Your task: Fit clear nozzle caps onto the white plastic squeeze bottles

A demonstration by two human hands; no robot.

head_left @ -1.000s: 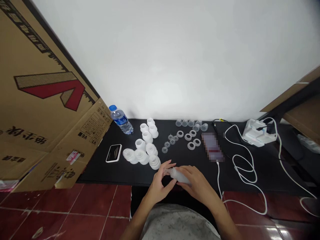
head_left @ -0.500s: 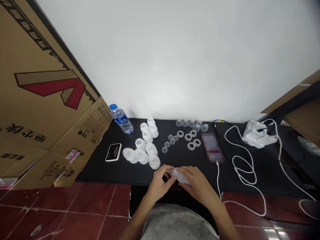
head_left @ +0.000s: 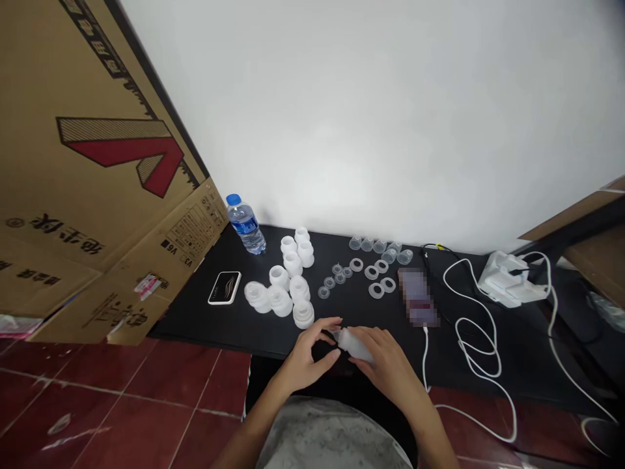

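My right hand (head_left: pixel 385 360) is shut around a frosted white plastic bottle (head_left: pixel 354 345), which lies roughly sideways over the table's front edge. My left hand (head_left: pixel 308 361) curls beside the bottle's narrow end, with its fingers apart and no held item visible. Close to the left hand stands a group of white plastic bottle tops (head_left: pixel 293 280). Beyond them are small clear discs (head_left: pixel 336 277), pale rings (head_left: pixel 374 277), and a row of clear plastic cups (head_left: pixel 375 245).
The black table (head_left: pixel 195 319) holds a water bottle (head_left: pixel 245 225), a black power bank (head_left: pixel 224 287), a blurred phone (head_left: pixel 416 297), a white charger (head_left: pixel 510 280), and looped white cable (head_left: pixel 476 335). Cardboard (head_left: pixel 97 163) leans at left; red tiles lie below.
The whole view has turned and tilted, shifting the table and cardboard. My left hand's fingers have eased slightly around the bottle's narrow end. My right hand still holds the bottle.
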